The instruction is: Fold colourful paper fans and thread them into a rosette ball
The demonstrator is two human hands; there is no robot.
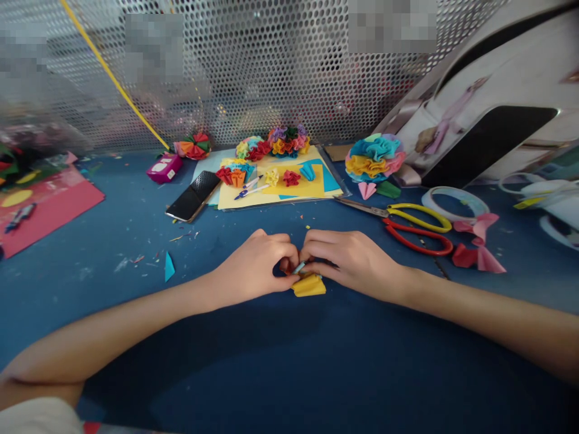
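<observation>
My left hand (257,265) and my right hand (353,265) meet over the middle of the blue table, fingertips almost touching. Each is closed in a pinch on a small piece of folded yellow paper (310,286), which shows below the fingers with pleat-like creases. A thin pale-blue edge (299,267) pokes out between the fingertips; whether it belongs to the same piece I cannot tell. The fingers hide the upper part of the paper. Left of my left hand lies a small blue paper triangle (169,267).
Scissors (411,226) with yellow and red handles and a roll of tape (455,204) lie to the right. Behind are a phone (194,196), yellow paper sheets (235,201), a multicoloured paper flower (375,158) and a purple box (164,168). A light bag (506,66) stands at the back right.
</observation>
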